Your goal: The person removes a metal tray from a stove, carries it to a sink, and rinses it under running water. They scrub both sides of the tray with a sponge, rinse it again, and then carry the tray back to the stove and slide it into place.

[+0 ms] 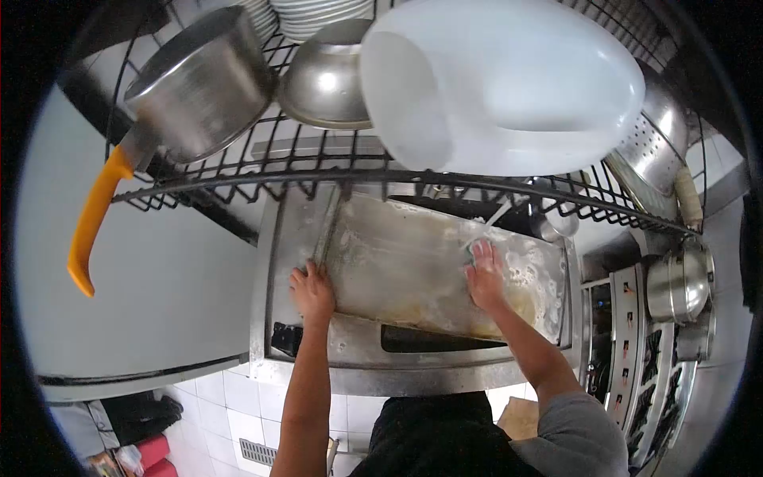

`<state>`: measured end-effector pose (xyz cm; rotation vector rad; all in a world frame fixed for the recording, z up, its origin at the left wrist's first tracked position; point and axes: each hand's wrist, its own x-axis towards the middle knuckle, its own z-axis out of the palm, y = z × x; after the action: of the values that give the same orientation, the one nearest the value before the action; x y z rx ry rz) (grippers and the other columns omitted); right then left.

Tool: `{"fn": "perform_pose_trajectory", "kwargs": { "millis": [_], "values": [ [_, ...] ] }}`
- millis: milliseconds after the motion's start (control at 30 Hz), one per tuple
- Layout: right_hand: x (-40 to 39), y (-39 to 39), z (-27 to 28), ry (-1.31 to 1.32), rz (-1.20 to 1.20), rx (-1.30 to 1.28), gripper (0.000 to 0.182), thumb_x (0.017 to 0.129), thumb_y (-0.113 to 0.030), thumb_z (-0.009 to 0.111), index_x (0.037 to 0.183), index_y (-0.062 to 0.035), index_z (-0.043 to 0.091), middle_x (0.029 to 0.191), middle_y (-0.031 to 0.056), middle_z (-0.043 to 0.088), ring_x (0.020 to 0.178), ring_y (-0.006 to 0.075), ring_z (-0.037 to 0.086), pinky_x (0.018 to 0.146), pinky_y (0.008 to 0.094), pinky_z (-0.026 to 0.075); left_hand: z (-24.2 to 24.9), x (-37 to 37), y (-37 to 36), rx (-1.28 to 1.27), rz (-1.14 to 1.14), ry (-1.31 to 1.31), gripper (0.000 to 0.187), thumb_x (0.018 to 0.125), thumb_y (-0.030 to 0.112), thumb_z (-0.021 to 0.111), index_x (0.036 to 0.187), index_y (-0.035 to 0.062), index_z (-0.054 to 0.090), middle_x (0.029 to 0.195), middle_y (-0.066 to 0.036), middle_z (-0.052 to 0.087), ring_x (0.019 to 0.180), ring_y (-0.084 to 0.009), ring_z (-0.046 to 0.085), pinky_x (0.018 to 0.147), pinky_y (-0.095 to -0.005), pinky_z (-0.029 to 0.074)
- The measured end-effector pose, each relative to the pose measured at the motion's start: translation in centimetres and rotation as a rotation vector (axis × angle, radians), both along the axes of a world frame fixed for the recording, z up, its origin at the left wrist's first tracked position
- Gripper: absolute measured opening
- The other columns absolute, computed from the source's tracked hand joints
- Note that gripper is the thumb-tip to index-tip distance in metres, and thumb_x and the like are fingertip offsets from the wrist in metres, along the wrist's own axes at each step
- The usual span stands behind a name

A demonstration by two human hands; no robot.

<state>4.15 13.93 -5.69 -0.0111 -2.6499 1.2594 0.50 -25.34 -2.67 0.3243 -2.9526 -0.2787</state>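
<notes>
our left hand (313,294) half-curled at the left edge of a metal sheet (397,258), its hold hard for us to judge, our right hand (485,276) open, nearly flat on the sudsy face, the sheet across a steel sink (381,380), a wire rack (270,177) above

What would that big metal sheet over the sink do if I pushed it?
The metal sheet would probably feel slippery, because whitish, soapy-looking patches cover part. It seems stiff, since its long edges look straight. Lying flat, it might slide.
</notes>
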Motion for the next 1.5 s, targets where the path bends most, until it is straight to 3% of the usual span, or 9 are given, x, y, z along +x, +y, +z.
{"fn": "perform_pose_trajectory", "kwargs": {
  "millis": [33,433,633,700,767,1067,1133,1267,1500],
  "values": [
    [0.3,-0.7,1.6,0.067,-0.142,0.673,0.056,0.086,-0.019,0.059,0.138,-0.0048,0.042,0.14,0.0195,0.042,0.13,0.041,0.036,0.11,0.0511,0.027,-0.5,0.0,0.1,-0.035,0.021,0.032,0.041,0.093,0.034,0.051,0.126,0.0084,0.052,0.105,-0.018,0.053,0.1,-0.0348,0.051,0.079,-0.046,0.042],
    [1.7,-3.8,2.0,0.182,0.277,0.565,0.056,0.083,-0.015,0.056,0.137,-0.0073,0.045,0.146,0.0152,0.038,0.133,0.0421,0.033,0.112,0.0505,0.025,-0.7,-0.4,0.8,-0.074,0.035,-0.017,0.038,0.096,0.035,0.046,0.126,0.0123,0.051,0.106,-0.017,0.052,0.102,-0.0352,0.052,0.08,-0.0486,0.044],
    [2.7,7.3,2.1,-0.086,-0.043,0.667,0.057,0.084,-0.016,0.052,0.139,-0.0081,0.043,0.151,0.0127,0.031,0.138,0.0386,0.028,0.113,0.0495,0.023,-0.4,-0.3,1.0,-0.173,0.043,0.002,0.039,0.097,0.037,0.044,0.125,0.0113,0.051,0.104,-0.019,0.051,0.101,-0.036,0.052,0.078,-0.0493,0.045],
    [0.2,6.5,-2.8,0.056,-0.15,0.042,0.057,0.084,-0.014,0.053,0.139,-0.0077,0.042,0.153,0.0121,0.028,0.138,0.0382,0.027,0.113,0.0493,0.022,-0.4,-0.2,1.3,-0.179,0.019,-0.003,0.04,0.098,0.038,0.043,0.126,0.011,0.05,0.104,-0.02,0.051,0.101,-0.0366,0.051,0.078,-0.0497,0.045],
    [2.3,3.8,-1.4,0.097,-0.069,0.666,0.056,0.084,-0.015,0.051,0.139,-0.0073,0.043,0.152,0.0134,0.029,0.139,0.0381,0.026,0.114,0.049,0.021,-0.9,-0.4,0.8,-0.163,0.033,-0.002,0.041,0.098,0.039,0.041,0.126,0.0102,0.049,0.104,-0.02,0.05,0.101,-0.0374,0.051,0.077,-0.0506,0.045],
    [9.8,13.9,1.8,-0.093,-0.01,0.827,0.053,0.089,-0.022,0.051,0.14,-0.012,0.041,0.151,0.0151,0.03,0.14,0.0346,0.026,0.115,0.0517,0.017,-1.3,-0.5,0.9,-0.183,0.014,0.036,0.04,0.098,0.035,0.044,0.127,0.0084,0.046,0.103,-0.021,0.048,0.098,-0.0389,0.05,0.078,-0.0511,0.044],
    [6.9,14.2,2.5,-0.331,-0.311,0.383,0.051,0.09,-0.024,0.05,0.139,-0.0127,0.043,0.15,0.0159,0.032,0.138,0.0355,0.029,0.115,0.0519,0.016,-1.2,-0.7,1.0,-0.2,0.004,0.042,0.04,0.098,0.033,0.044,0.129,0.008,0.045,0.103,-0.021,0.048,0.099,-0.039,0.049,0.08,-0.0508,0.043],
    [1.5,11.6,-0.7,-0.006,-0.546,0.747,0.049,0.09,-0.027,0.049,0.138,-0.0126,0.045,0.148,0.015,0.036,0.136,0.0363,0.031,0.114,0.0511,0.018,-1.5,-0.4,1.7,-0.194,-0.202,0.07,0.049,0.096,0.029,0.045,0.139,0.0069,0.037,0.128,-0.026,0.042,0.12,-0.042,0.041,0.098,-0.0526,0.034],
    [1.4,11.7,0.6,0.033,-0.254,0.733,0.05,0.09,-0.029,0.051,0.136,-0.0116,0.047,0.147,0.013,0.034,0.137,0.0376,0.028,0.113,0.049,0.022,-2.4,2.0,11.6,-0.141,-0.425,0.087,0.061,0.093,0.034,0.05,0.144,0.004,0.033,0.151,-0.028,0.021,0.138,-0.0494,0.018,0.111,-0.0595,0.015]
  ]
}}
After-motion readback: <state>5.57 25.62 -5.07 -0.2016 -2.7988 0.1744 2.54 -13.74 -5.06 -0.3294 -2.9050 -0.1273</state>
